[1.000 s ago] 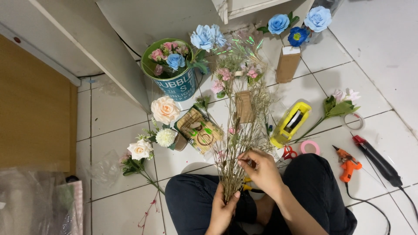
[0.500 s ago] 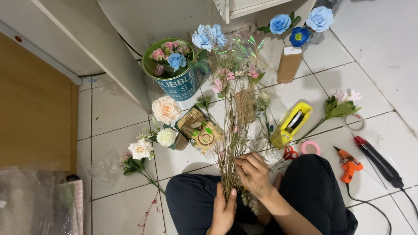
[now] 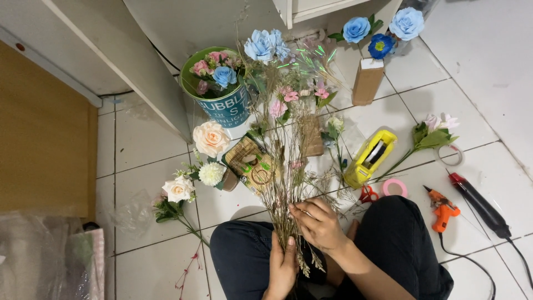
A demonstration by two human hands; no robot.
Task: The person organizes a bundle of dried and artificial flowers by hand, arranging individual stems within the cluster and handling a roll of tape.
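Bundle of dried stems (image 3: 288, 183), upright over your lap: your left hand (image 3: 282, 265) grips its base closed, your right hand (image 3: 317, 223) pinches one stem into place. Assembly step; next likely calls for binding, tape dispenser (image 3: 370, 158) nearby.

Bunch of dried grass stems (image 3: 284, 183): thin, brown-beige, wispy w/ small seed heads, approx upright in view, fanning out toward the top. Lower ends gathered tight over the person's lap. A few pink blossoms (image 3: 283, 103) show among the upper sprigs, near the bucket.
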